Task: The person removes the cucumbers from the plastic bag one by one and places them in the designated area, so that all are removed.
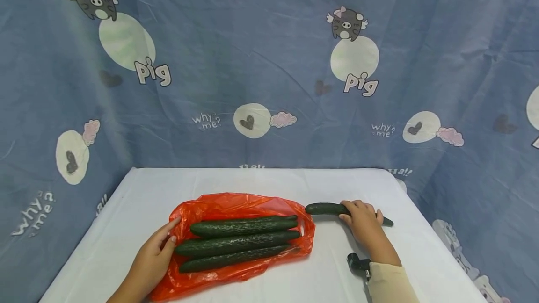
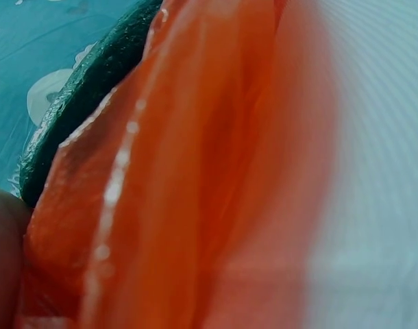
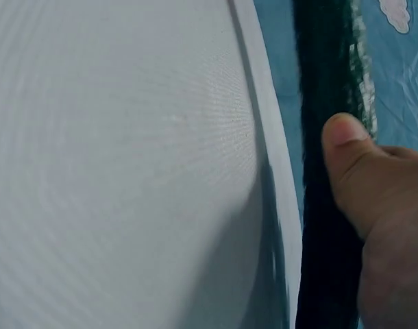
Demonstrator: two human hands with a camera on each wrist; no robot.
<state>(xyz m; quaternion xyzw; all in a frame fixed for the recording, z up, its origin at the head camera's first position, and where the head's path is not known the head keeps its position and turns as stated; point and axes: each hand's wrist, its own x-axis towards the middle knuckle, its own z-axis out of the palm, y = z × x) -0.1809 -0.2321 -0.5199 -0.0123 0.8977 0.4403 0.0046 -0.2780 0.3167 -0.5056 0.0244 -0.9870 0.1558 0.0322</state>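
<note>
Three dark green cucumbers (image 1: 237, 244) lie side by side on a crumpled red plastic bag (image 1: 248, 202). At the bag's left edge is my left hand (image 1: 152, 258), its fingers extended on the plastic and the thumb apart from them. The left wrist view shows the red bag (image 2: 168, 171) up close, with a cucumber (image 2: 85, 103) behind it. To the right of the bag, my right hand (image 1: 364, 222) grips another cucumber (image 1: 324, 208) around its middle, fingers over the top. In the right wrist view the thumb presses against this cucumber (image 3: 329, 62).
A white cloth (image 1: 328, 275) covers the table. Blue printed fabric (image 1: 269, 60) hangs behind it and along the sides. A black device (image 1: 358, 264) is strapped at my right wrist, beside the beige sleeve (image 1: 391, 282).
</note>
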